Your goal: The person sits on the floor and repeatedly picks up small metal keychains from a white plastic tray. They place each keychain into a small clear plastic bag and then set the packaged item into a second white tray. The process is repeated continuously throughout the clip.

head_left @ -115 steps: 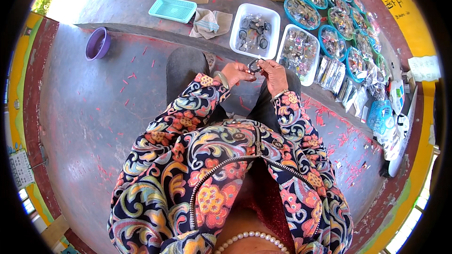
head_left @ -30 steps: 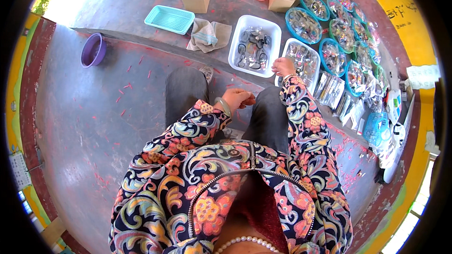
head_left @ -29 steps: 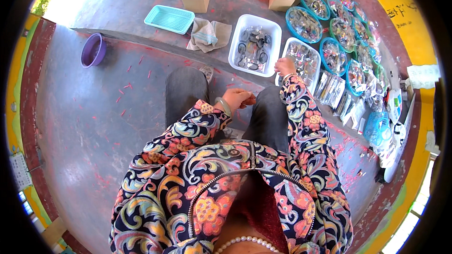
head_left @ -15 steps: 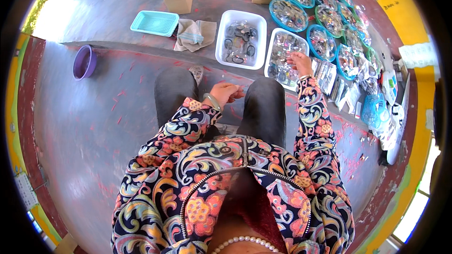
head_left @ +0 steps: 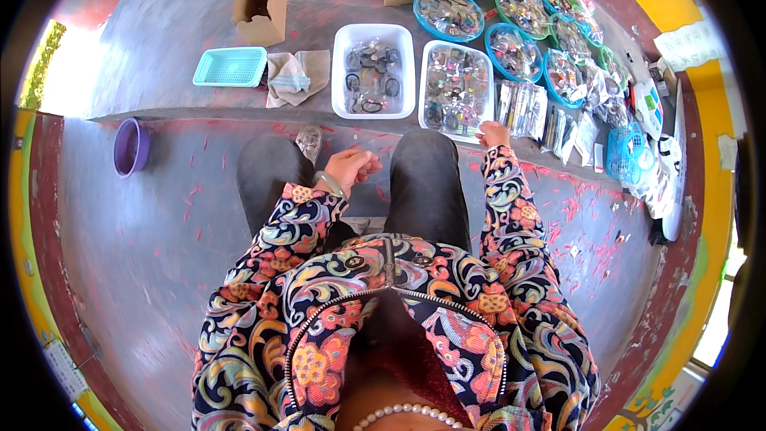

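Observation:
My left hand [head_left: 353,169] is over the gap between my knees, its fingers curled together. Whatever may be in them is too small to make out. My right hand [head_left: 494,135] is at the near right corner of a shallow white tray [head_left: 424,84], its fingers bent inward; what they hold, if anything, is hidden. Small items in clear bags [head_left: 459,88] fill that tray. To its left stands a deeper white basin [head_left: 339,72], with dark looped items in clear bags [head_left: 373,80] inside.
Several round baskets of small packaged items [head_left: 449,13] crowd the far right. Clear packets [head_left: 523,108] lie right of the tray. Leftward are a folded cloth [head_left: 295,78], a turquoise basket [head_left: 230,49], a cardboard box [head_left: 274,14] and, lower, a purple basin [head_left: 142,146].
My right hand has drawn back from over the shallow tray to its near corner. My left hand stays between my knees, fingers still together. The whole view has shifted.

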Tool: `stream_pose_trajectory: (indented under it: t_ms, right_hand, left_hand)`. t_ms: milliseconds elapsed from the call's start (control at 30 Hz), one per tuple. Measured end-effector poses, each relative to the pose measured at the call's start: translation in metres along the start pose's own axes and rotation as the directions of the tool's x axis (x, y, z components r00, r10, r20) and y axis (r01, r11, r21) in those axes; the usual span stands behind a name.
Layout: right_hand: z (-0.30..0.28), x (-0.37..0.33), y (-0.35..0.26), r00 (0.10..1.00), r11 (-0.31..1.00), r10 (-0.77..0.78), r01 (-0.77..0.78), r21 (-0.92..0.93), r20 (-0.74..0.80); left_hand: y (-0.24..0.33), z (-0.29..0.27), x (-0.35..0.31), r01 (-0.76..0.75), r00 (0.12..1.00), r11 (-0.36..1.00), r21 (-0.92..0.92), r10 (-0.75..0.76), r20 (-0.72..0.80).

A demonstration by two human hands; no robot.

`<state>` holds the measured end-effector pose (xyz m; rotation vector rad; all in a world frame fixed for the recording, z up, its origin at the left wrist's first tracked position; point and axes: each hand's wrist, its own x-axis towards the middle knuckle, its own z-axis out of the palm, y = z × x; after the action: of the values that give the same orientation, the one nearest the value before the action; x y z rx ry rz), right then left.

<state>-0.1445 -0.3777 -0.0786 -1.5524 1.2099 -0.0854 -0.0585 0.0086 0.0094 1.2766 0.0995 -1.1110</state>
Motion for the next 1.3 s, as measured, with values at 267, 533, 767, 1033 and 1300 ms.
stream_pose_trajectory:
  t_ms: [267, 533, 767, 1033, 1300]
  right_hand:
    - [0.019, 0.035, 0.013, 0.988, 0.916, 0.07, -0.01, -0.402, 0.135]
    - [0.034, 0.037, 0.011, 0.995, 0.978, 0.089, -0.08, -0.193, 0.041]
    - [0.026, 0.002, -0.014, 0.997, 0.994, 0.061, -0.055, -0.097, 0.056]
    - [0.03, -0.071, -0.057, 0.983, 0.915, -0.128, 0.066, 0.397, 0.132]
    - [0.135, -0.196, -0.111, 0.82, 0.882, -0.376, 0.174, 0.437, 0.433]
  left_hand:
    - [-0.004, 0.001, 0.002, 0.011, 0.999, 1.0, 0.01, -0.011, -0.041]
    - [-0.002, 0.002, -0.001, 0.027, 0.998, 1.0, -0.005, -0.027, -0.051]
    - [-0.006, -0.004, 0.002, 0.0, 1.0, 1.0, 0.012, 0.001, -0.029]
    - [-0.004, -0.008, 0.002, -0.049, 0.999, 0.999, 0.0, 0.049, -0.013]
    - [0.017, -0.014, -0.004, -0.227, 0.974, 0.912, -0.342, 0.211, -0.084]
